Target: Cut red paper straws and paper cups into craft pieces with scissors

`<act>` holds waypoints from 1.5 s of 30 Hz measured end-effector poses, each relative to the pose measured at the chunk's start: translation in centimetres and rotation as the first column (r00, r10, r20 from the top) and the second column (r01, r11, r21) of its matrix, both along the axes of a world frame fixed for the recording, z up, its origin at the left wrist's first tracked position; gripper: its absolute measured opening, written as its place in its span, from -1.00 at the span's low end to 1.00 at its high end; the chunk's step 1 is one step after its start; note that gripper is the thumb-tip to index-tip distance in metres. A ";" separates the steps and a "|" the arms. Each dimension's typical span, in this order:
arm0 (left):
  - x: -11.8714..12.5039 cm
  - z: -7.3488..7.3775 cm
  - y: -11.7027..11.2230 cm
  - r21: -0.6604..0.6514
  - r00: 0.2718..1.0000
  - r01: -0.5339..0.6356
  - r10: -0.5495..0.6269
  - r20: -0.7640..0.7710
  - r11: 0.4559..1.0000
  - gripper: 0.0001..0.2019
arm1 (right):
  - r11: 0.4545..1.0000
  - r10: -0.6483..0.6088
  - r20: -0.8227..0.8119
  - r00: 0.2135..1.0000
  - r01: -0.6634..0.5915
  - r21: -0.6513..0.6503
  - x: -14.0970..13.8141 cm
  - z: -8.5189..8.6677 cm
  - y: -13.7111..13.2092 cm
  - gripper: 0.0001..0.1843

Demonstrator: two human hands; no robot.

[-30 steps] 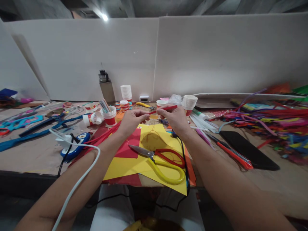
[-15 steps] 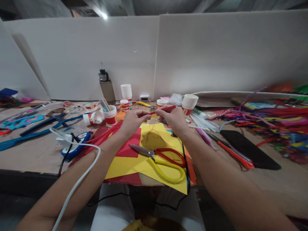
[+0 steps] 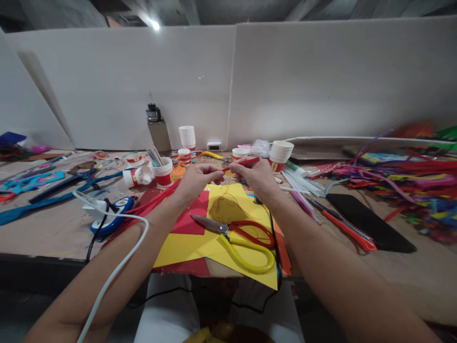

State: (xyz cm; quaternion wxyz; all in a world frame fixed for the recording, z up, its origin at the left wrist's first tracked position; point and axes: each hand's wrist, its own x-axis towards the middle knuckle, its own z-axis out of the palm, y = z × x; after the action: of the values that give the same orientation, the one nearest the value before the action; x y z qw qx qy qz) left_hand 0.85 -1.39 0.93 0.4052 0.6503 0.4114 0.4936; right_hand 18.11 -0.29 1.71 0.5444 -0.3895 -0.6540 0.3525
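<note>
Drawn closer, left hand (image 3: 197,179) and right hand (image 3: 257,177) pinch the red strip (image 3: 244,162) between them.

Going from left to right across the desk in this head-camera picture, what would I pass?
Turquoise cut-out shapes → blue-and-white tool → paper cup of sticks → left hand → right hand, both pinching a red strip → black slab.

Table (image 3: 53,228), brown top. Directly on it: yellow paper (image 3: 185,245) at front edge; phone (image 3: 371,221) and cutter (image 3: 348,228) right; cups (image 3: 162,172), bottle (image 3: 159,129) at rear; straws (image 3: 300,183) beside the cutter; pipe cleaners (image 3: 410,183) far right.
</note>
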 end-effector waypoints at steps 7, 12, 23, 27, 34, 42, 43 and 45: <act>-0.1 -0.4 0.2 0.042 0.995 0.018 -0.014 -0.102 0.999 -0.76 | 0.995 0.081 0.057 0.995 -0.077 -0.065 -0.5 -0.3 -0.1 -0.76; -0.3 -1.2 0.8 0.187 0.953 -0.043 0.096 -0.288 0.981 -0.74 | 1.000 -0.027 0.087 0.996 0.028 -0.012 0.2 -0.2 0.3 -0.72; -0.7 -0.8 1.0 0.273 0.960 -0.108 0.172 -0.222 0.956 -0.78 | 0.997 -0.062 0.101 0.993 0.057 0.045 0.3 0.5 -0.1 -0.77; -0.7 -0.7 0.9 0.300 0.959 -0.133 0.199 -0.201 0.945 -0.80 | 0.996 -0.065 0.079 0.995 0.060 0.061 0.4 0.4 -0.1 -0.76; -0.6 -0.6 0.6 0.316 0.968 -0.118 0.180 -0.173 0.941 -0.84 | 0.996 -0.062 0.055 0.997 0.058 0.060 0.4 0.3 0.0 -0.76; -0.4 -0.5 0.4 0.353 0.957 -0.111 0.195 -0.215 0.929 -0.83 | 0.996 -0.082 0.039 0.996 0.081 0.030 0.2 0.4 -0.1 -0.81; -0.4 -0.4 0.4 0.346 0.956 -0.113 0.197 -0.217 0.931 -0.82 | 0.997 -0.077 0.038 0.996 0.076 0.025 0.2 0.4 -0.1 -0.81; -0.5 -0.3 0.5 0.318 0.958 -0.112 0.187 -0.218 0.941 -0.82 | 0.998 -0.059 0.044 0.997 0.058 0.020 0.1 0.4 -0.2 -0.81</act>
State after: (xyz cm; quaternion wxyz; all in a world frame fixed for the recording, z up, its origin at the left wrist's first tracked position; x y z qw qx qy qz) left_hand 0.39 -0.88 0.59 0.2080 0.7271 0.4264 0.4963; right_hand 18.25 -0.51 2.09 0.5433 -0.4111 -0.6576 0.3216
